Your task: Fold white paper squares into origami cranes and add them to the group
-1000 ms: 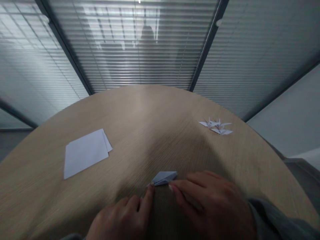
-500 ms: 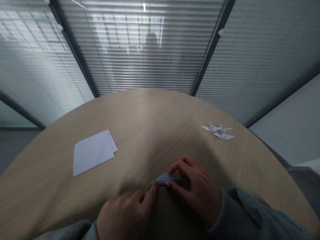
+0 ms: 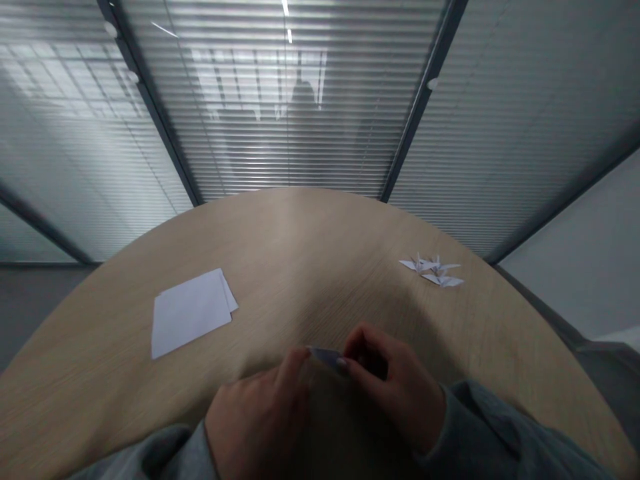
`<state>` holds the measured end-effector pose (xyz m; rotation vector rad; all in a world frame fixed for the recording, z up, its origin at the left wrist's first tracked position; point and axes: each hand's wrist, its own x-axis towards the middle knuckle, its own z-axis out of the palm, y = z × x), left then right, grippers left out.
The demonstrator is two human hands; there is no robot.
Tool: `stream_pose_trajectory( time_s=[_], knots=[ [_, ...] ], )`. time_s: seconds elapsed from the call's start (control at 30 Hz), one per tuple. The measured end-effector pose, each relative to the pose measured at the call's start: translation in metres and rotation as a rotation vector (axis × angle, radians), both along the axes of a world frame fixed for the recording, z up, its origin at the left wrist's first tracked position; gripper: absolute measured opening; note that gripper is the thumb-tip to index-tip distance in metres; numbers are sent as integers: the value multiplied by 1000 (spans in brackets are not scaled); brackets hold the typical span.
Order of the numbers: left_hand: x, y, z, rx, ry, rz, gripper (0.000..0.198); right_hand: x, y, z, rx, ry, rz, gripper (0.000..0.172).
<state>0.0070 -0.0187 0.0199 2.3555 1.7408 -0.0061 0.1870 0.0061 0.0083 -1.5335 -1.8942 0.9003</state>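
Note:
A small piece of folded paper [image 3: 326, 357] is held between my two hands, close to the near side of the table. My left hand [image 3: 263, 407] grips its left end, with the index finger and thumb closed and the other fingers curled under. My right hand [image 3: 393, 380] pinches the right end between thumb and index finger. Both hands cover part of the paper, so its full shape is hidden. Three or so folded paper cranes [image 3: 433, 271] sit in a cluster at the right, beyond my right hand.
On the left of the round wooden table [image 3: 280, 260] lies a small stack of white paper sheets [image 3: 190, 313]. Glass panels with window blinds [image 3: 290, 153] stand behind the table's far edge. A white surface [image 3: 580, 267] is at the right.
The folded paper has turned and tilted between my hands, and less of it shows. My left index finger has moved up along its left end. The whole view has shifted slightly.

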Motion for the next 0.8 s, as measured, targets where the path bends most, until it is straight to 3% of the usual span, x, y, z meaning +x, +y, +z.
stream_pose_trajectory(
  time_s=[0.13, 0.27, 0.47, 0.67, 0.8],
  knots=[
    [0, 4, 1, -32, -61, 36, 22, 1, 1, -2, -7, 200, -26, 7],
    [-2, 5, 0, -26, -185, -13, 21, 1, 0, -1, -78, 301, -10, 23],
    [-1, 6, -3, -70, -305, 9, 20, -2, -2, 1, -197, 426, -25, 15],
    [0, 6, -1, -123, -382, 57, 21, -4, -5, 1, -320, 608, 24, 22],
    [-1, 7, -3, -152, -427, 46, 24, -4, -5, 3, -295, 625, 53, 25]
  ],
)
